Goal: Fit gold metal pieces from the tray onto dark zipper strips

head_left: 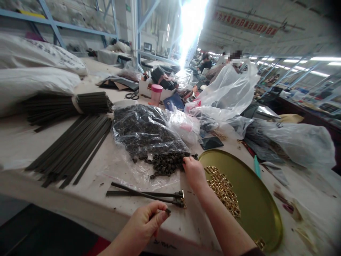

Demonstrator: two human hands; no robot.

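My left hand [147, 221] is closed near the table's front edge, pinching the end of a thin dark strap [167, 211] between thumb and fingers. My right hand [193, 171] reaches forward with its fingers curled into a spill of small dark loops [166, 164] coming out of a clear plastic bag [145, 132]. What those fingers hold is hidden. Two finished dark straps with gold buckles [149, 194] lie on the table between my hands. A round gold tray [255, 199] to the right holds several gold buckles [225, 192].
Loose dark strips [71, 151] and a tied bundle of them [69, 105] lie on the left. White sacks [37, 67], a pink cup [156, 94], scissors [131, 95], a phone [211, 143] and plastic bags [226, 92] crowd the back. People sit farther off.
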